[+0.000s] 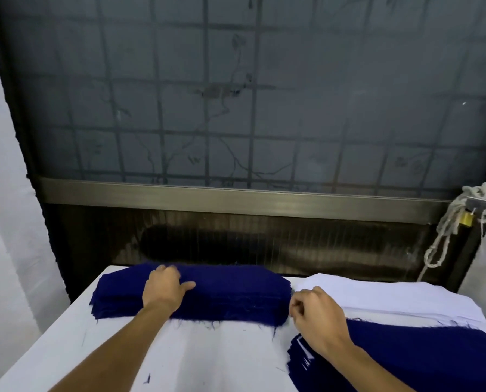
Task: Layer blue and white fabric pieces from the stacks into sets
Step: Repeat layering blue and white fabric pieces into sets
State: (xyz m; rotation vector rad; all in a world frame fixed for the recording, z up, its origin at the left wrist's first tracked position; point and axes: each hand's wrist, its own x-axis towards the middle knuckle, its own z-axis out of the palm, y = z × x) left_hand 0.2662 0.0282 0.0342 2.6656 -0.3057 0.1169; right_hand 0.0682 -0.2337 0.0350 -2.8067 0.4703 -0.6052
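Observation:
A thick stack of dark blue fabric pieces [230, 292] lies at the far middle of the white table [179, 357]. My left hand [165, 288] rests on top of this stack, fingers bent at its far edge and thumb stretched out to the right. To the right lies a stack of white fabric pieces [391, 298]. In front of it sits a layered pile of blue and white pieces [405, 360] with blue on top. My right hand [318, 318] hovers at the left corner of the white stack with curled fingers; whether it pinches a piece is unclear.
A dark metal frame with a wire-gridded frosted pane [250, 108] rises just behind the table. A knotted white rope with a brass padlock [466, 219] hangs at the right. White cloth [4, 193] hangs along the left side.

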